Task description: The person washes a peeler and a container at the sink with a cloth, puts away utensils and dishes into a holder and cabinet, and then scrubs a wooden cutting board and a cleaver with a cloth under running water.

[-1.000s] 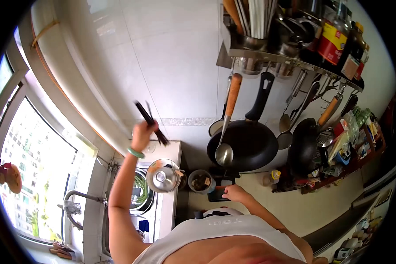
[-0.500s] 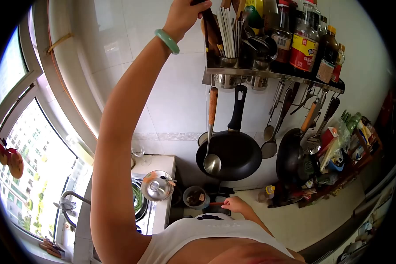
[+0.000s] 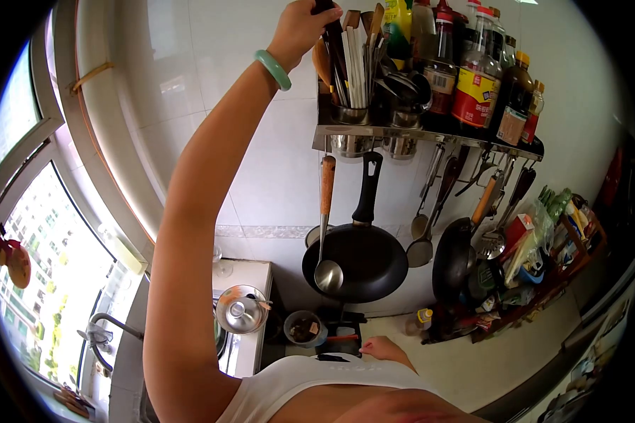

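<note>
My left hand [image 3: 302, 27], a green bangle on its wrist, reaches up to the shelf rack. Its fingers close around the top of a bundle of dark chopsticks [image 3: 337, 53], which stand in a metal holder [image 3: 351, 114] beside pale chopsticks [image 3: 356, 70]. Low in the view, my right hand [image 3: 384, 347] is near the stove, its fingers curled, with nothing visible in them. Just left of its fingertips lies a red handle [image 3: 342, 337], apart from the hand. A pot with dark food [image 3: 305, 329] stands left of the handle.
A black frying pan [image 3: 356, 264] and a ladle [image 3: 329, 275] hang below the shelf [image 3: 430, 132]. Sauce bottles [image 3: 476, 95] crowd the shelf. A lidded steel pot [image 3: 241, 310] stands on the left counter, and an oil bottle [image 3: 420, 322] on the right.
The view has shifted, so the shelf sits lower and further left. My right hand has come away from the red handle. My left hand still grips the dark chopsticks.
</note>
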`<state>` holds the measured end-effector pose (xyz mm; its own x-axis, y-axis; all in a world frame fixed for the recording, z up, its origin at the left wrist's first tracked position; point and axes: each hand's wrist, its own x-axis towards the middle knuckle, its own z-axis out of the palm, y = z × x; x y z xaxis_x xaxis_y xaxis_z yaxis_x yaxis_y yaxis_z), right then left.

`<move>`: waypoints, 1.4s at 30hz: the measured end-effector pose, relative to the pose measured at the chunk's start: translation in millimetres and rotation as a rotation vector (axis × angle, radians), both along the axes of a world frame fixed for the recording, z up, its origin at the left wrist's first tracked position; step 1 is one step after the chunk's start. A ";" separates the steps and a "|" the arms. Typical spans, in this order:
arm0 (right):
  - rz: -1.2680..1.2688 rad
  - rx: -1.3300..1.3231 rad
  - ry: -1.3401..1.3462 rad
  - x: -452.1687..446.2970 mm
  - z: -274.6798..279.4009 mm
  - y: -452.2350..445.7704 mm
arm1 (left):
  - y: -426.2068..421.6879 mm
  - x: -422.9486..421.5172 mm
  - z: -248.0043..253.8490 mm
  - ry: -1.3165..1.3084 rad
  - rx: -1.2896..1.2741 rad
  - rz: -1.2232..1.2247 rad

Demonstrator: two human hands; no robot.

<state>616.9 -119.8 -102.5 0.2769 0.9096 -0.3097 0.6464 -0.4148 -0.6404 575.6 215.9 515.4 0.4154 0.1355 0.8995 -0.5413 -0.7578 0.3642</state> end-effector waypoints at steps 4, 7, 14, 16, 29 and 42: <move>0.002 0.036 0.013 1.1 9.0 15.2 | -0.8 14.5 -5.7 -0.023 -0.037 0.103; 0.000 0.055 0.019 2.8 11.8 21.2 | -6.5 10.9 -18.4 -0.047 -0.018 0.129; 0.021 0.050 0.003 8.4 12.1 14.4 | 12.2 -0.9 -26.8 0.021 0.031 0.095; 0.035 0.053 0.009 12.6 -2.1 10.3 | 7.8 -2.8 -30.7 0.049 0.068 0.076; 0.003 0.068 0.033 17.6 5.8 8.9 | 11.4 -15.3 -6.6 0.205 0.057 0.174; -0.140 0.858 -0.377 5.5 436.1 15.0 | 4.9 -6.6 -19.5 0.248 0.007 0.104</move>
